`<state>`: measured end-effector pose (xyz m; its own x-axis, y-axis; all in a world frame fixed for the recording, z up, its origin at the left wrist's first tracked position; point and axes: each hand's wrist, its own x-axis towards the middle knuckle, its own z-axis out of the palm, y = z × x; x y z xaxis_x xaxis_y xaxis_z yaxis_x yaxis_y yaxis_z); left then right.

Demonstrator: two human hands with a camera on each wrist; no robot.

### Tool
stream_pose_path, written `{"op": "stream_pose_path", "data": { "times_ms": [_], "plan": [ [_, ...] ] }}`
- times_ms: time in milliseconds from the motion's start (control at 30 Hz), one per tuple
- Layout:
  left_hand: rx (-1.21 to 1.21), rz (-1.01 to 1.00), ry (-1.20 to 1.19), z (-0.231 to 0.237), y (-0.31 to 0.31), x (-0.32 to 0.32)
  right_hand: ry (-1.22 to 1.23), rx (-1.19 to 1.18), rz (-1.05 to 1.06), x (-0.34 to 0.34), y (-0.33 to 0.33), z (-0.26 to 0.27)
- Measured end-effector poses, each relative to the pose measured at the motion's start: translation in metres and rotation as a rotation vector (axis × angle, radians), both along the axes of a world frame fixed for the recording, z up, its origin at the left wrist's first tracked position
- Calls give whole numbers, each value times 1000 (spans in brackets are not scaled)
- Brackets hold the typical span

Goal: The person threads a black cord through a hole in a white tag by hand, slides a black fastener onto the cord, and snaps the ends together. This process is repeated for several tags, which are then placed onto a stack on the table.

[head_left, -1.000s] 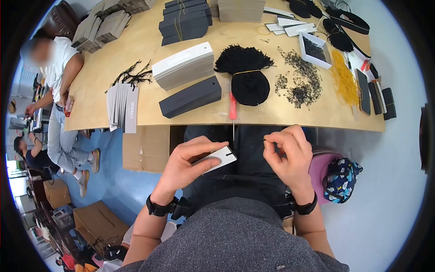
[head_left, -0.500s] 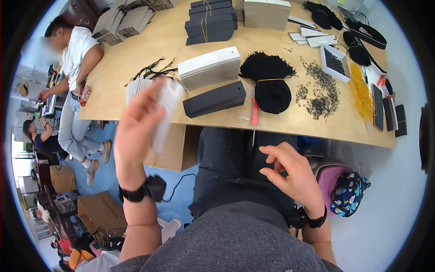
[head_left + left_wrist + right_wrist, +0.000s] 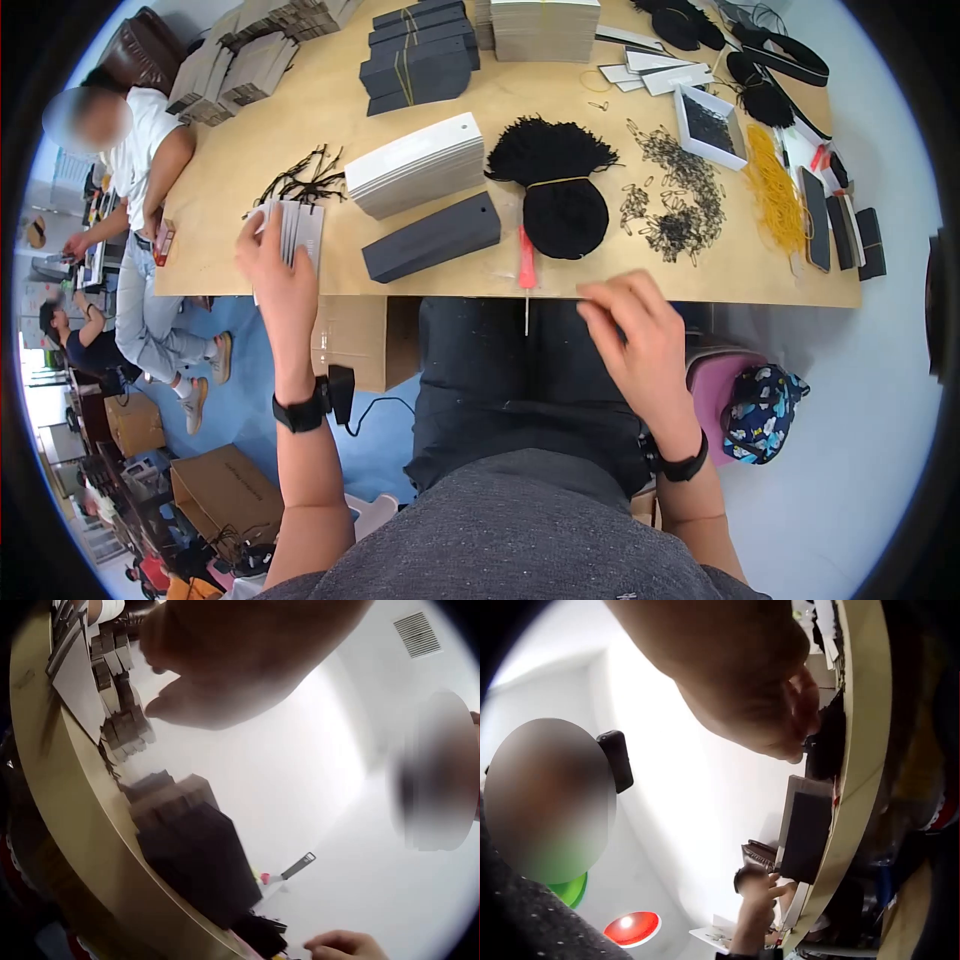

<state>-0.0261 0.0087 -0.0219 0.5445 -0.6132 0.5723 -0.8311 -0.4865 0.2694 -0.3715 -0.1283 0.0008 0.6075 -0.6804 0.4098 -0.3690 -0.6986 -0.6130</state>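
Observation:
My left hand (image 3: 277, 275) is over a fanned pile of pale hang tags (image 3: 304, 235) at the table's left front edge, fingers extended and spread. Black cords (image 3: 305, 180) trail from the far end of these tags. In the left wrist view the hand shows blurred, apart from a tag pile (image 3: 79, 686). My right hand (image 3: 640, 345) hovers over my lap by the front edge, fingers loosely bent, with nothing seen in them. Ahead of it lie a bundle of black cords (image 3: 565, 215) and a red-handled tool (image 3: 527, 258) with its thin shaft past the edge.
A white card stack (image 3: 415, 170) and a dark card stack (image 3: 432, 240) stand mid-table. Small black safety pins (image 3: 685, 215) lie scattered near a white box (image 3: 735, 155). Yellow bands (image 3: 775, 190) and a phone (image 3: 815, 220) are at right. A person (image 3: 150, 150) leans at the left.
My left hand has carried a white tag from over my lap to the fanned pile at left and let go of it there. The right hand's pinch has loosened, near the same spot.

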Motion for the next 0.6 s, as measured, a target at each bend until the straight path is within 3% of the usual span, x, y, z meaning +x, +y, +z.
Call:
{"op": "stream_pose_path", "data": {
  "times_ms": [133,200,333,467,600],
  "plan": [
    [-154,-111,69,36,5,-75,-69,-69,-89,18,-20,-10],
    [-171,-374,223,36,6,-107,-90,-100,-88,27,-27,-14],
    [-131,-635,507,25,-4,-146,-82,-84,-86,40,-35,-18],
    [-94,-752,545,18,-12,-161,-81,-47,-75,40,-33,-15],
    [-105,-788,819,23,-26,-173,-82,-16,-84,36,-25,-11]
  ]
}}
